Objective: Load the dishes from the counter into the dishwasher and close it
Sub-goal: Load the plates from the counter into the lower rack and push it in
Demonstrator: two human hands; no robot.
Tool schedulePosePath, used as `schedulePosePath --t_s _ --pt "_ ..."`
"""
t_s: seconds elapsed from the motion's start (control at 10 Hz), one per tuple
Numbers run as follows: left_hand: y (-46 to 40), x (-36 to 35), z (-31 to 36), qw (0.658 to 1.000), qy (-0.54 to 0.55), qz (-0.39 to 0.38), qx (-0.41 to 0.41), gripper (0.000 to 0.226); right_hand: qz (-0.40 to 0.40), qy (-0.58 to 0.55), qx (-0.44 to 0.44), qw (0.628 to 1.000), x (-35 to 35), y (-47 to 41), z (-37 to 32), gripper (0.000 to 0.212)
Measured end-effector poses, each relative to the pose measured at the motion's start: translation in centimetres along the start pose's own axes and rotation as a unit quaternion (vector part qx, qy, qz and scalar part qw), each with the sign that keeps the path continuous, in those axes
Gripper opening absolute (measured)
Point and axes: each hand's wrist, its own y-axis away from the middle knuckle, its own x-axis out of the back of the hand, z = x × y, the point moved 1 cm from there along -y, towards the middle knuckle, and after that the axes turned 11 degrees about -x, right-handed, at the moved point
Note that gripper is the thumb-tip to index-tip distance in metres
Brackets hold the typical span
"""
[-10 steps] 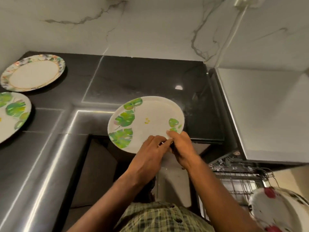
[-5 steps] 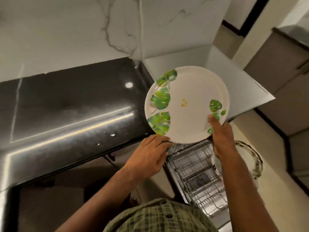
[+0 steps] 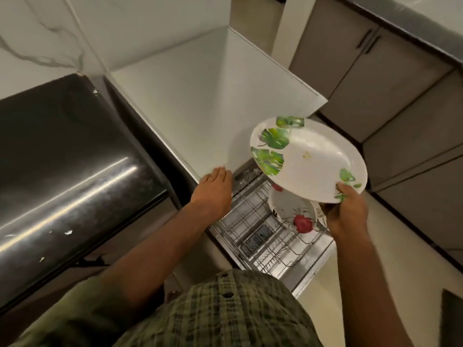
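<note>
My right hand (image 3: 347,211) grips the near rim of a white plate with green leaf prints (image 3: 310,159), tilted above the pulled-out dishwasher rack (image 3: 253,221). A white plate with red flowers (image 3: 292,209) stands in that wire rack, partly hidden under the held plate. My left hand (image 3: 213,191) is flat with fingers together, empty, resting near the corner of the white dishwasher top (image 3: 190,116) beside the rack.
The black glossy counter (image 3: 62,159) lies to the left. Grey cabinet doors (image 3: 390,91) line the right side across a pale floor. My checked shirt fills the bottom of the view.
The view swung right, away from the counter. My left hand let go of the leaf plate and moved to the dishwasher's edge. My right hand carried the plate over the rack.
</note>
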Motion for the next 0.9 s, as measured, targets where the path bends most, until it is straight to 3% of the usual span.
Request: schedulePosePath --t_s 0.3,0.4,0.5,0.6,0.7,0.8,0.9 --pt "-2.6 -0.9 1.1 0.983 -0.144 -0.113 0.016 0.085 0.109 -0.125 -0.203 0.965 9.4 -7.6 9.5 0.043" --pt "-3.0 -1.1 1.1 0.980 -0.160 -0.121 0.014 0.089 0.155 -0.118 -0.285 0.939 10.9 -10.6 13.3 0.036" --pt "-3.0 -1.3 1.1 0.976 -0.172 -0.132 0.024 0.095 0.173 -0.072 -0.333 0.924 13.5 -13.5 18.0 0.042" --pt "-3.0 -1.3 1.5 0.975 -0.182 -0.128 0.030 0.091 0.156 -0.066 -0.379 0.910 15.0 -15.3 21.2 0.070" --pt "-2.9 -1.2 1.7 0.973 -0.192 -0.125 0.028 0.086 0.225 -0.239 -0.423 0.844 14.4 -15.6 22.5 0.035" --pt "-2.8 -1.3 1.5 0.972 -0.197 -0.122 0.028 0.085 0.256 -0.253 -0.450 0.817 13.7 -16.1 23.6 0.034" --pt "-2.9 -1.4 1.5 0.971 -0.200 -0.127 0.031 0.085 0.220 -0.272 -0.457 0.817 14.2 -15.1 23.3 0.040"
